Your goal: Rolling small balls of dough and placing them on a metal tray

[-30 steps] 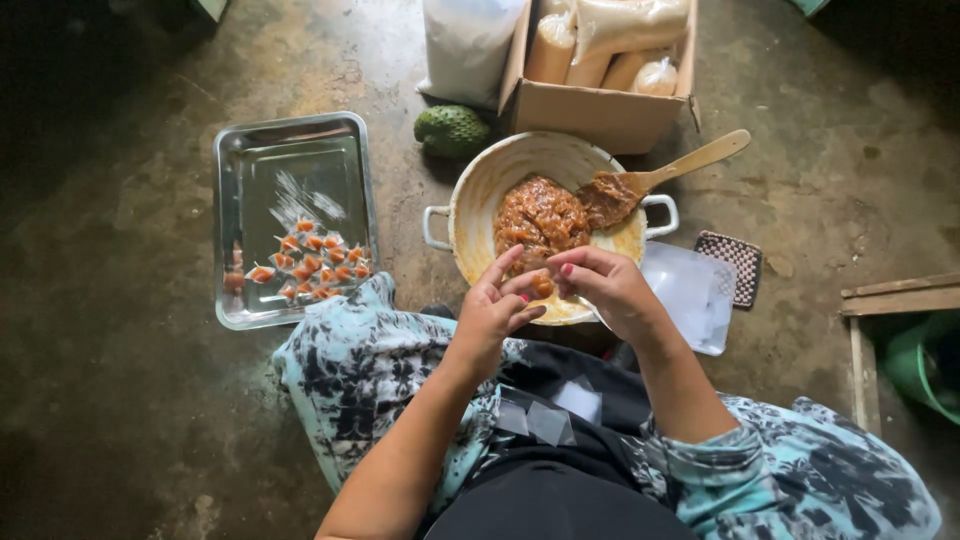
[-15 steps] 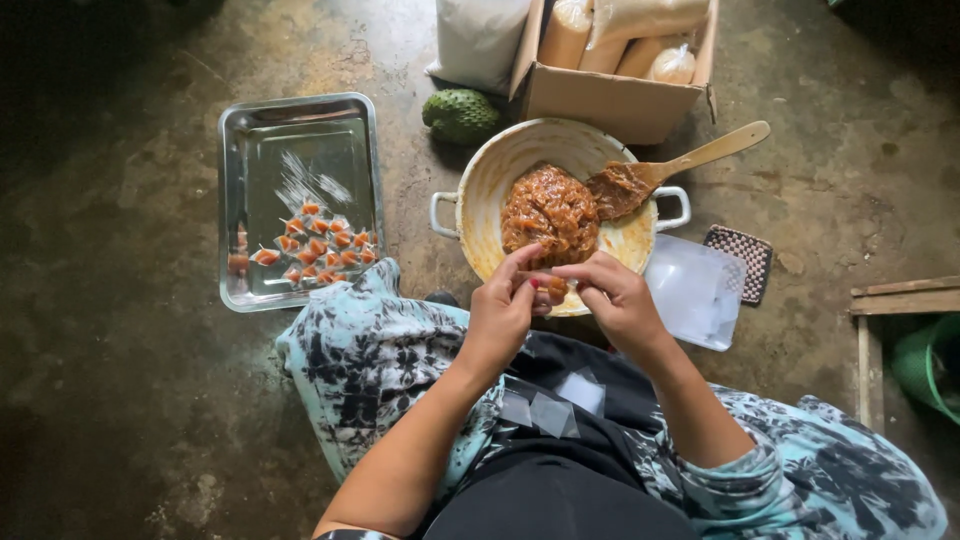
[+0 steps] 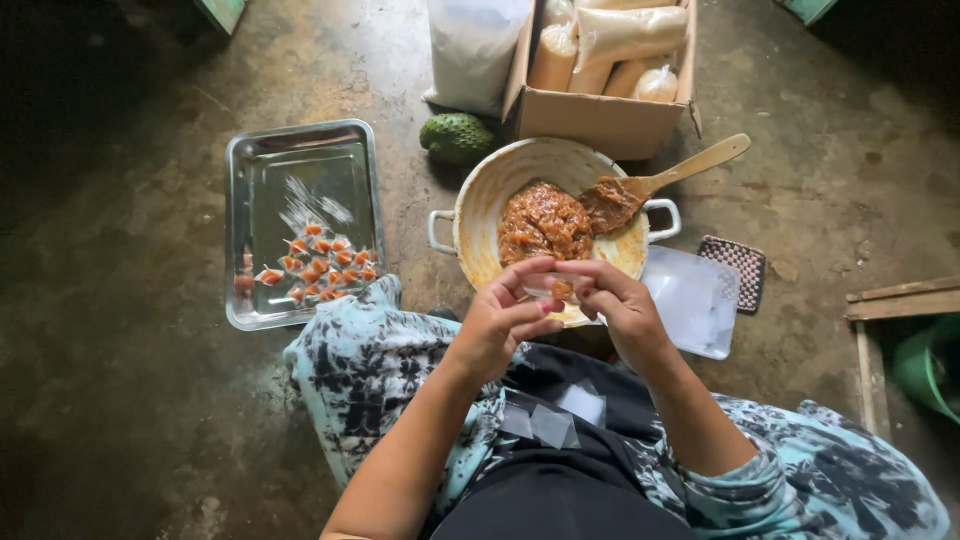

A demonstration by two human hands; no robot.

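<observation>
Both hands meet over the near rim of the pan, and each grip is pinching the same small clear wrapper [image 3: 556,287] with a bit of brown paste in it: the left hand [image 3: 503,322] from the left, the right hand [image 3: 618,310] from the right. To do it well, I think the fingers should keep the wrapper tight and twist evenly so no paste squeezes out. Just past the hands is the cream pan [image 3: 480,205] with two handles, full of sticky brown paste [image 3: 540,220], and a wooden spoon [image 3: 680,175] lies in it. The steel tray [image 3: 270,160] with wrapped sweets [image 3: 315,258] lies on the floor to the left, with lots of bare room inside. More clear wrappers [image 3: 550,420] lie on the lap. A cardboard box [image 3: 600,120] and a green bumpy fruit [image 3: 457,137] crowd the far side
</observation>
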